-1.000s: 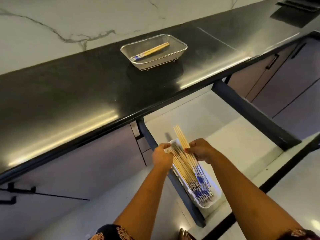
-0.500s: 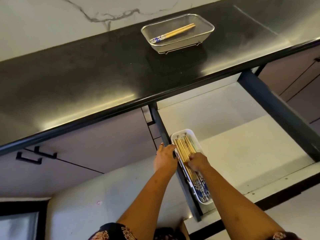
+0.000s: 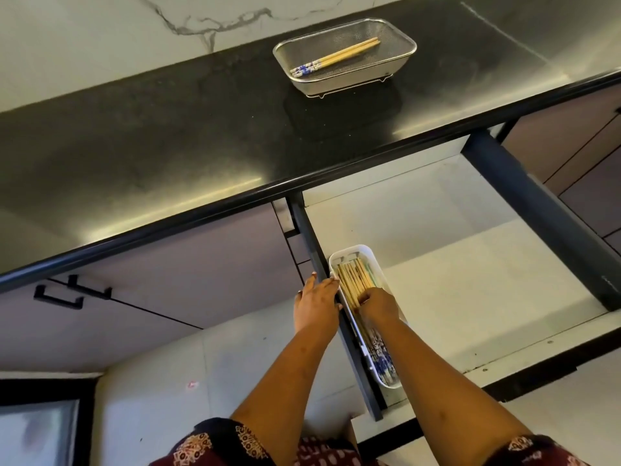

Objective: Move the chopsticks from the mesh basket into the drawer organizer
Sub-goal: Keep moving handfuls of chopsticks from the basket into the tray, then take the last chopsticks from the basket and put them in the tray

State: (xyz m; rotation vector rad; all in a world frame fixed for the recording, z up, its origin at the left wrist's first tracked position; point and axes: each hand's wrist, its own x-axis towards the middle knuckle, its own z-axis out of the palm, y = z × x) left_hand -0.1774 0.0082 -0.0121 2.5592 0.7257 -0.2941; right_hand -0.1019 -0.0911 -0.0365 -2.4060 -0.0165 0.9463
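A wire mesh basket (image 3: pixel 393 67) stands on the black counter and holds two wooden chopsticks (image 3: pixel 339 56) with blue patterned ends. Below, an open white drawer (image 3: pixel 470 284) holds a narrow white organizer (image 3: pixel 356 251) against its left wall, filled with several chopsticks (image 3: pixel 353 279) lying lengthwise, blue ends toward me. My right hand (image 3: pixel 378 304) rests on top of that bundle with fingers curled onto the sticks. My left hand (image 3: pixel 316 306) lies flat against the organizer's left rim and the dark drawer side, fingers spread.
The black counter (image 3: pixel 168 136) runs across the view below a marble wall. The drawer has dark side rails (image 3: pixel 537 210). Closed cabinet fronts with a black handle (image 3: pixel 58 299) sit to the left. More cabinets are at right.
The bundle stood raised and fanned in both hands, then came down flat into the organizer. My right hand now presses on it and my left hand has shifted to the rim.
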